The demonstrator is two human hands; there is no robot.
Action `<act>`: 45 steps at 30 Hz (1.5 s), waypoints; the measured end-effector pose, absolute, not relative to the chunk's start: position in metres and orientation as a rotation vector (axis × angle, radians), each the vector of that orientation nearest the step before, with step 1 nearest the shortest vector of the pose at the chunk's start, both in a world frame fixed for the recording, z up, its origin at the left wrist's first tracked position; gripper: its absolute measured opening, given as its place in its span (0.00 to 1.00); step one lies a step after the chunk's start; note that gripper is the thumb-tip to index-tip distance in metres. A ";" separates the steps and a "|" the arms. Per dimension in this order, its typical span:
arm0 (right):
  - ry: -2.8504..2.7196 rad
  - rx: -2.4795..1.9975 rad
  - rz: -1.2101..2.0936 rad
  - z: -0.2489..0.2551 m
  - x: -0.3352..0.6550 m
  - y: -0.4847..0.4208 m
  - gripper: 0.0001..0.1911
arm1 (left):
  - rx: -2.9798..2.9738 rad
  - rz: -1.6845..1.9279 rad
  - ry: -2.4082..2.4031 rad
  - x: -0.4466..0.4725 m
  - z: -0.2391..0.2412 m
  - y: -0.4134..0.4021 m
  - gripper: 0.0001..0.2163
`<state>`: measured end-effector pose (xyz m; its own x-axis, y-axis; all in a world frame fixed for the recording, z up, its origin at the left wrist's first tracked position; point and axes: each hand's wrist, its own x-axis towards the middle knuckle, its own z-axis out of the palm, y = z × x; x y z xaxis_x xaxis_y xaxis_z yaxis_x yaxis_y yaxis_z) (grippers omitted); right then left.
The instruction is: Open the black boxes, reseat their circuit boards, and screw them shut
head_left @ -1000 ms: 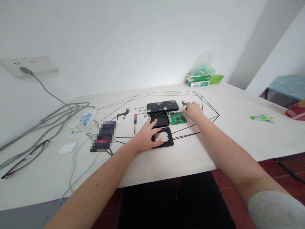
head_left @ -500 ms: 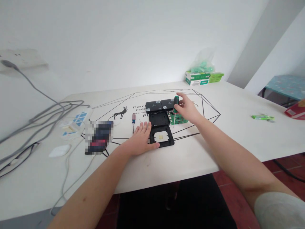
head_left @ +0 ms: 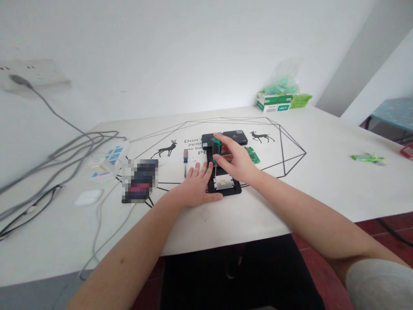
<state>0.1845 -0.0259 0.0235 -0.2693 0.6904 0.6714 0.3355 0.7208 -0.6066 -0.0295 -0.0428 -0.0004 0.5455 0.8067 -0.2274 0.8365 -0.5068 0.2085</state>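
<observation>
At twelve o'clock, your right hand is gripping a green-and-black-handled screwdriver over a square black plastic frame, which may start skidding if your spread left hand, at its nine, is bracing lightly.

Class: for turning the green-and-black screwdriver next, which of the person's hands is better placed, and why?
Probably the right hand: it grips the green-and-black screwdriver, whose shaft points down toward the black frame. The left hand lies at the frame's left side, seemingly better suited to steadying.
</observation>
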 end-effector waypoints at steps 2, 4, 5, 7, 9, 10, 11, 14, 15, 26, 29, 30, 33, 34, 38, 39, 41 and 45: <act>-1.882 -0.787 0.414 0.023 0.183 -0.025 0.29 | 2.477 -0.150 1.369 -0.028 0.001 -0.043 0.60; -1.877 -0.791 0.402 0.023 0.182 -0.024 0.29 | 2.461 -0.174 1.370 -0.027 0.002 -0.043 0.61; -1.873 -0.795 0.396 0.023 0.182 -0.024 0.29 | 2.454 -0.188 1.377 -0.026 0.003 -0.043 0.61; -1.869 -0.805 0.386 0.024 0.182 -0.023 0.29 | 2.444 -0.209 1.385 -0.025 0.006 -0.044 0.61; -1.873 -0.807 0.385 0.024 0.182 -0.023 0.29 | 2.441 -0.218 1.387 -0.024 0.008 -0.045 0.61; -1.877 -0.805 0.388 0.025 0.182 -0.023 0.29 | 2.440 -0.220 1.384 -0.024 0.009 -0.045 0.61; -1.879 -0.801 0.392 0.025 0.181 -0.023 0.29 | 2.439 -0.222 1.383 -0.023 0.010 -0.045 0.61; -1.869 -0.790 0.401 0.025 0.180 -0.023 0.29 | 2.431 -0.211 1.384 -0.023 0.010 -0.045 0.62; -1.864 -0.791 0.401 0.025 0.180 -0.023 0.29 | 2.430 -0.201 1.382 -0.023 0.009 -0.045 0.62; -1.880 -0.813 0.429 0.026 0.178 -0.024 0.30 | 2.457 -0.187 1.341 -0.028 0.004 -0.041 0.60; -1.869 -0.804 0.430 0.026 0.177 -0.024 0.29 | 2.452 -0.172 1.344 -0.029 0.004 -0.041 0.60; -1.864 -0.804 0.426 0.026 0.177 -0.024 0.29 | 2.456 -0.158 1.338 -0.029 0.004 -0.041 0.60; -1.857 -0.788 0.404 0.025 0.176 -0.024 0.28 | 2.464 -0.148 1.328 -0.031 0.002 -0.040 0.59; -1.858 -0.778 0.398 0.025 0.176 -0.024 0.28 | 2.464 -0.153 1.323 -0.031 0.002 -0.039 0.59; -1.868 -0.744 0.393 0.025 0.176 -0.024 0.26 | 2.459 -0.150 1.321 -0.031 0.002 -0.040 0.60; -1.867 -0.741 0.400 0.025 0.175 -0.024 0.25 | 2.459 -0.146 1.322 -0.030 0.003 -0.040 0.60; -1.851 -0.731 0.411 0.026 0.174 -0.024 0.24 | 2.455 -0.148 1.325 -0.029 0.005 -0.041 0.60; -1.770 -0.725 0.416 0.032 0.170 -0.023 0.18 | 2.431 -0.216 1.360 -0.026 0.010 -0.043 0.60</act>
